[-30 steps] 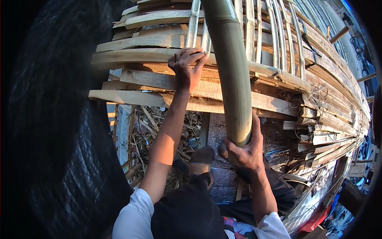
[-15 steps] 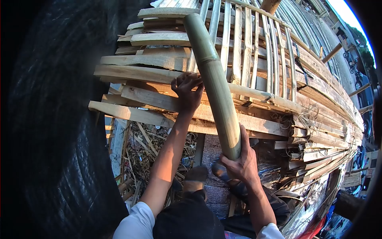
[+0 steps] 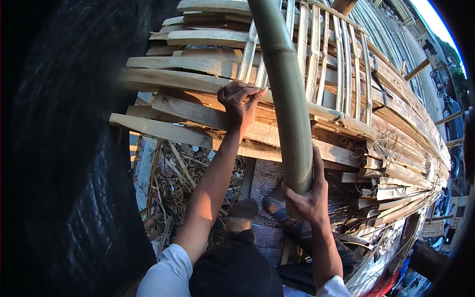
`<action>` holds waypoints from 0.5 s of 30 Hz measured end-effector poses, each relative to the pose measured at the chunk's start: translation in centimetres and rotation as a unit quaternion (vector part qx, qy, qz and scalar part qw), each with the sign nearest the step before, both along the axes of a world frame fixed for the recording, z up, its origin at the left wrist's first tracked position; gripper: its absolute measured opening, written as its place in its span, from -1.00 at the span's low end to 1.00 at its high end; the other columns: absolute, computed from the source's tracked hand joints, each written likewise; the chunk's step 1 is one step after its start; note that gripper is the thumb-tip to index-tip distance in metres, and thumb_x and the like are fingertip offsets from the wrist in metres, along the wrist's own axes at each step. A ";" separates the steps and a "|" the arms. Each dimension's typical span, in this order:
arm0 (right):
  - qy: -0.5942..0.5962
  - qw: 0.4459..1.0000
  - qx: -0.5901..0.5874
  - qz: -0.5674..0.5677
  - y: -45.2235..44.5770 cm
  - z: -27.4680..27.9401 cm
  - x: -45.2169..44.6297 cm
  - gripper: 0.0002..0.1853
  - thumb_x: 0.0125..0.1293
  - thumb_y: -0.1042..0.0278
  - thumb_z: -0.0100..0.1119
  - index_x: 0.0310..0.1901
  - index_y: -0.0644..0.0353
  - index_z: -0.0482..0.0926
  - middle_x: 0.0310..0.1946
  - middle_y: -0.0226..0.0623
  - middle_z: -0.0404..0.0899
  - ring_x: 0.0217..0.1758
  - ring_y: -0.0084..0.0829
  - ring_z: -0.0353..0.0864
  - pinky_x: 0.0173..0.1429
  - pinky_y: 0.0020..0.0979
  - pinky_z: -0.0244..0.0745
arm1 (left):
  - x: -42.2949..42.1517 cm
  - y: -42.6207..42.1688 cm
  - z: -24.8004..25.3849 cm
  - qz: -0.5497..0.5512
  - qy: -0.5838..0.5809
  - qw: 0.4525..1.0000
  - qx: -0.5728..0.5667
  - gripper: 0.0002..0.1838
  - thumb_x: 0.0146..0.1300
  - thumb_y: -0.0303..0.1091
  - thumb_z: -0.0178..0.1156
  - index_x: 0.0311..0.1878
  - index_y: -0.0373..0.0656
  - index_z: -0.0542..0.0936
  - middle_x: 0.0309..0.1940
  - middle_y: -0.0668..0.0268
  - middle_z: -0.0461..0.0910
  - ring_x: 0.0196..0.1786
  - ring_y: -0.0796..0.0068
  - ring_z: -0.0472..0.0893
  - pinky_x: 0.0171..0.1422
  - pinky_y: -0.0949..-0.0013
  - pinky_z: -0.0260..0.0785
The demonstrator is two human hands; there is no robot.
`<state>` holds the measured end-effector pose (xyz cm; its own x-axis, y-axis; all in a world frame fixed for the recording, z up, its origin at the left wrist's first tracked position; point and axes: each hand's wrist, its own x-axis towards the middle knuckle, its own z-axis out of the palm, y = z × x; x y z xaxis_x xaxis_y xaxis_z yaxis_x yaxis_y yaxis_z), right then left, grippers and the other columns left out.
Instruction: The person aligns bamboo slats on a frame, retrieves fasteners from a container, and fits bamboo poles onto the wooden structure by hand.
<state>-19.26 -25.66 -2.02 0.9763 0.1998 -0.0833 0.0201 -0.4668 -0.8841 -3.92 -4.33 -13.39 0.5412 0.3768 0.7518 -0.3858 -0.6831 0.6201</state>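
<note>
My right hand (image 3: 308, 200) grips the lower end of a thick green bamboo pole (image 3: 292, 99), which points up and away past the top edge of the view. Just left of the pole, my left hand (image 3: 242, 101) has its fingers curled together at a crosswise bamboo rail (image 3: 341, 119). Whatever lies between those fingers is too small to name. Thin upright slats (image 3: 313, 54) rise from the rail behind the pole. Below my left hand run stacked wooden planks (image 3: 193, 111).
A dark sheet (image 3: 74, 173) covers the left side. Bamboo scraps (image 3: 183, 173) litter the ground near my feet. Bundled split strips (image 3: 401, 173) reach out at the right. Wooden posts (image 3: 417, 69) stick out at the far right, with vehicles (image 3: 452, 116) beyond.
Half a second ago the pole's top end showed lower down; now the pole extends out of view. My left hand has moved slightly right. My right hand still holds the lower end.
</note>
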 end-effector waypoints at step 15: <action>-0.064 0.998 -0.027 0.000 1.1 1.2 -0.3 0.09 0.04 0.37 0.35 0.58 0.08 -0.09 -0.01 0.20 0.63 0.00 0.06 0.72 0.06 -0.09 0.62 | 0.3 0.1 -0.7 0.010 -0.003 1.000 0.004 -0.80 -0.10 -0.43 0.54 -0.38 0.06 0.73 -0.35 0.54 0.71 0.03 0.40 0.59 0.23 0.23 0.25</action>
<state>-19.55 -24.59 -0.81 0.9797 0.1980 0.0318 0.1313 -0.5138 -0.8478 -3.66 -4.24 -14.14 0.5295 0.3815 0.7577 -0.3753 -0.6956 0.6126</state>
